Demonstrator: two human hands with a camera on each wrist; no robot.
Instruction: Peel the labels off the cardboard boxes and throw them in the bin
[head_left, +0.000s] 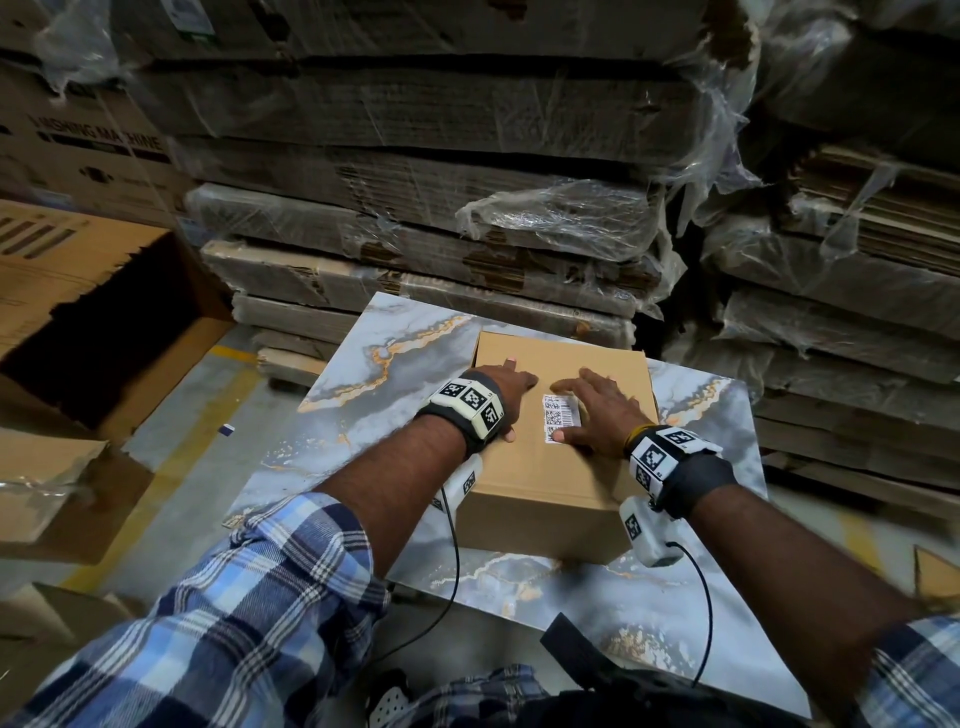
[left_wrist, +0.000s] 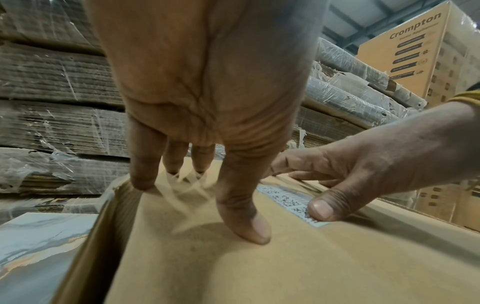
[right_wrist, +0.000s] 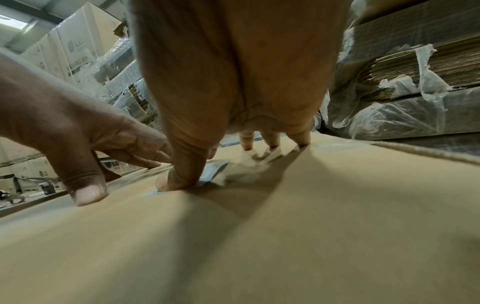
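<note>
pressing plain brown cardboard box on marble-pattern desk: left hand flat, fingers spread; right hand flat, thumb on white barcode label.

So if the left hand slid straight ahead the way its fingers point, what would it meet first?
Probably nothing on the box: the left hand passes beside the label and would reach the far edge, then the cardboard stacks.

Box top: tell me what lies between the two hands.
The white label lies between them on the box, as the head view shows. The right hand has its thumb on the label's near end; the left hand presses bare cardboard.
</note>
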